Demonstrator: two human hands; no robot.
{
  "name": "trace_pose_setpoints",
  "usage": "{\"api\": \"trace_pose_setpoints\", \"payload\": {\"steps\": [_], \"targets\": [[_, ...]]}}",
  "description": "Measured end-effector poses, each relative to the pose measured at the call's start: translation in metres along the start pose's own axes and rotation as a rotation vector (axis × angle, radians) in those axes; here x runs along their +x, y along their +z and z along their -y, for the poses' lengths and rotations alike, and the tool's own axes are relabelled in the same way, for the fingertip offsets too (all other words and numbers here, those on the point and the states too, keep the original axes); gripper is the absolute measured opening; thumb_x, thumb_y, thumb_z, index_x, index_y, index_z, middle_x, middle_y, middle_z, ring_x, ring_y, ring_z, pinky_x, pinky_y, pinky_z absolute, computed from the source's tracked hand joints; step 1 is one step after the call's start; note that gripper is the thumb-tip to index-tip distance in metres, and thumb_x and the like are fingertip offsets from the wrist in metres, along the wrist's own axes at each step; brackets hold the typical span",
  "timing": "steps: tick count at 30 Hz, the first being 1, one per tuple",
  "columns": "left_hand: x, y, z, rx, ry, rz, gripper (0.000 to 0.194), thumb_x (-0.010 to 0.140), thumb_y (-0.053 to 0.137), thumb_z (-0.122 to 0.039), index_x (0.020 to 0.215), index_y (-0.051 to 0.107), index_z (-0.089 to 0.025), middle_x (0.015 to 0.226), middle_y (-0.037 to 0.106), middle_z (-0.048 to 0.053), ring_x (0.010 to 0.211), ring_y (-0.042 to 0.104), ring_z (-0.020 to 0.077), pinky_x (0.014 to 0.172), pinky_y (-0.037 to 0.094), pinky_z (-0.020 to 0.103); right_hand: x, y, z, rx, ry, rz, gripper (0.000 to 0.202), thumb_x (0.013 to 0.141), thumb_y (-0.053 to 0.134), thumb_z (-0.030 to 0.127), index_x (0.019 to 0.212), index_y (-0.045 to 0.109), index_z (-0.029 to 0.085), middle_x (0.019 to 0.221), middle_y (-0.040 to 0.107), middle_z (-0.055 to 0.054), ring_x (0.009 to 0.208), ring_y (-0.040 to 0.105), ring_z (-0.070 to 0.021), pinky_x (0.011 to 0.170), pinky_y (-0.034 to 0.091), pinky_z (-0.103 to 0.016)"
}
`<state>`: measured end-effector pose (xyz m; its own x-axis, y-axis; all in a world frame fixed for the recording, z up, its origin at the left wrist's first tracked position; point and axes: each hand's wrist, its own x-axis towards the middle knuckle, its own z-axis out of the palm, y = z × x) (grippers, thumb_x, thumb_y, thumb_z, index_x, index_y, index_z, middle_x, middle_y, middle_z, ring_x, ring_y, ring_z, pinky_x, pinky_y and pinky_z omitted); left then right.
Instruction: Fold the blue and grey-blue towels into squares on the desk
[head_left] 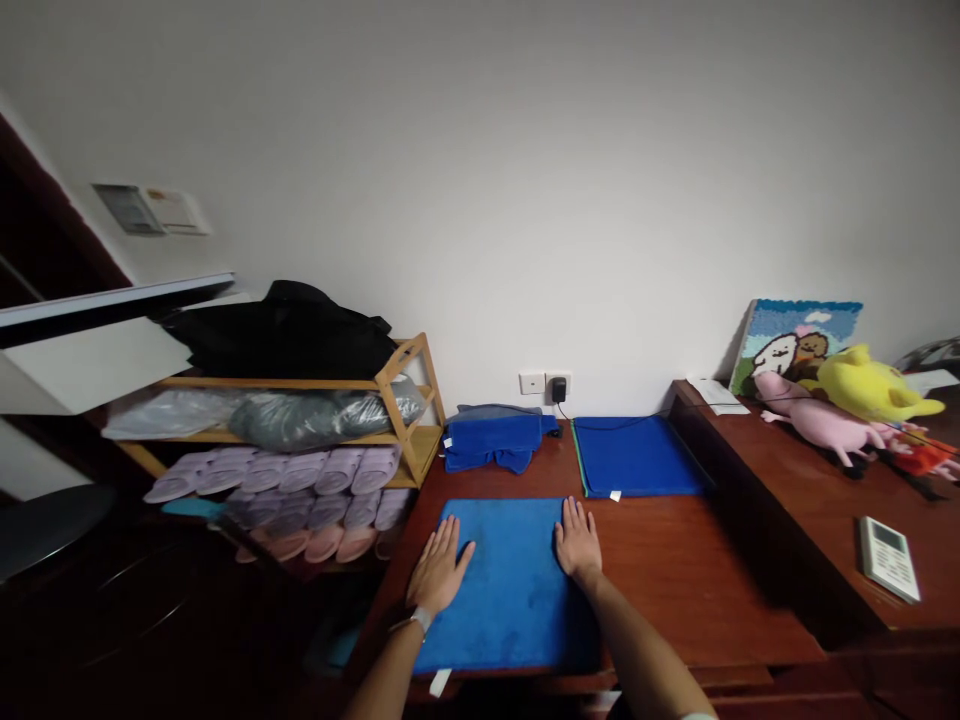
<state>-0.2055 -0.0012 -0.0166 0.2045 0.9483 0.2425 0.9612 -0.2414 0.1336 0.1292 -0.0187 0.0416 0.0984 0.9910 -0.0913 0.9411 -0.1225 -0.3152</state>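
Note:
A light blue cloth (510,590) lies spread flat on the reddish-brown table (667,575), with a white tag at its lower left edge. My left hand (439,570) rests palm down on the cloth's left edge, fingers apart. On the upper right corner of the cloth lies my right hand (578,540), flat with its fingers stretched out. Behind, a darker blue cloth (491,440) sits crumpled near the wall. To its right is a neat dark blue cloth (637,455) with a green edge and a white tag.
At the left stands a wooden rack (409,400) with slippers (274,470), plastic-wrapped items and a black bag (289,335). A black plug (558,390) with a cable is in the wall socket. Plush toys (862,385), a picture and a white calculator-like device (889,558) are on the right-hand surface.

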Motion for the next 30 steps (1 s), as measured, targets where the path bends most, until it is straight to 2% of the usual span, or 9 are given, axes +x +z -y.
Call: {"api": "trace_pose_setpoints", "payload": {"steps": [5,9,13,18,20,22,25,28,30], "targets": [[0.005,0.003,-0.004,0.003,-0.013,-0.001,0.079,0.102,0.026,-0.063,0.161,0.03,-0.011,0.167,0.034,0.015,0.156,0.03,0.0268,0.127,0.027,0.049,-0.016,-0.007,0.002,0.024,-0.002,0.029,0.066,0.104,0.016,0.04,0.164,0.014,0.013,0.172,0.011,-0.002,0.16,0.008,-0.0198,0.129,0.004,-0.041],[0.008,0.009,-0.001,-0.006,-0.017,0.003,0.079,0.102,0.026,-0.063,0.16,0.033,-0.01,0.167,0.034,0.014,0.156,0.029,0.0267,0.127,0.026,0.049,-0.05,0.01,-0.001,0.034,0.024,-0.042,0.066,0.105,0.013,0.043,0.165,0.014,0.016,0.172,0.011,-0.001,0.16,0.008,-0.0208,0.129,0.005,-0.043],[0.009,0.011,-0.001,-0.011,-0.025,0.001,0.079,0.102,0.026,-0.062,0.16,0.033,-0.009,0.167,0.033,0.015,0.156,0.029,0.0271,0.127,0.027,0.05,-0.074,0.024,-0.004,0.018,0.01,-0.035,0.066,0.105,0.017,0.044,0.164,0.019,0.016,0.171,0.014,-0.001,0.159,0.01,-0.022,0.129,0.005,-0.043],[0.01,0.001,0.003,0.003,-0.011,0.007,0.081,0.101,0.028,-0.062,0.159,0.035,-0.007,0.165,0.037,0.016,0.154,0.034,0.028,0.126,0.028,0.05,-0.076,0.024,-0.002,0.033,-0.007,-0.064,0.065,0.104,0.019,0.041,0.164,0.019,0.014,0.171,0.013,-0.002,0.16,0.01,-0.0218,0.13,0.004,-0.043],[0.01,-0.009,-0.005,0.019,0.027,-0.038,0.078,0.101,0.029,-0.059,0.158,0.036,-0.007,0.163,0.041,0.017,0.153,0.036,0.0286,0.127,0.027,0.051,-0.074,0.025,-0.003,0.056,-0.011,-0.068,0.065,0.104,0.019,0.041,0.164,0.018,0.013,0.171,0.013,-0.002,0.16,0.009,-0.022,0.13,0.004,-0.043],[0.01,-0.019,-0.03,0.017,0.111,-0.108,0.072,0.103,0.028,-0.053,0.16,0.033,-0.01,0.164,0.041,0.014,0.154,0.033,0.0272,0.128,0.024,0.051,-0.072,0.027,-0.004,0.079,-0.019,-0.076,0.065,0.105,0.017,0.041,0.164,0.018,0.014,0.171,0.012,-0.002,0.16,0.008,-0.0219,0.13,0.003,-0.043],[0.005,-0.025,-0.097,-0.036,0.257,-0.152,0.065,0.106,0.026,-0.047,0.164,0.022,-0.017,0.168,0.034,0.008,0.157,0.026,0.0234,0.128,0.024,0.047,-0.072,0.03,-0.007,0.086,-0.027,-0.085,0.064,0.105,0.015,0.04,0.164,0.018,0.014,0.171,0.012,-0.003,0.16,0.007,-0.022,0.13,0.003,-0.044],[-0.002,-0.015,-0.169,-0.09,0.364,-0.02,0.065,0.107,0.024,-0.049,0.164,0.021,-0.018,0.169,0.031,0.007,0.157,0.027,0.0215,0.127,0.028,0.044,-0.073,0.03,-0.009,0.065,-0.047,-0.067,0.064,0.105,0.015,0.039,0.164,0.017,0.014,0.172,0.011,-0.004,0.16,0.005,-0.0232,0.129,0.001,-0.045],[-0.007,-0.005,-0.195,-0.106,0.366,0.075,0.065,0.107,0.022,-0.051,0.163,0.024,-0.018,0.168,0.033,0.008,0.156,0.03,0.0219,0.127,0.029,0.044,-0.073,0.03,-0.009,0.05,-0.063,-0.052,0.064,0.105,0.014,0.038,0.164,0.018,0.014,0.172,0.01,-0.005,0.16,0.004,-0.0238,0.129,0.0,-0.045]]}}
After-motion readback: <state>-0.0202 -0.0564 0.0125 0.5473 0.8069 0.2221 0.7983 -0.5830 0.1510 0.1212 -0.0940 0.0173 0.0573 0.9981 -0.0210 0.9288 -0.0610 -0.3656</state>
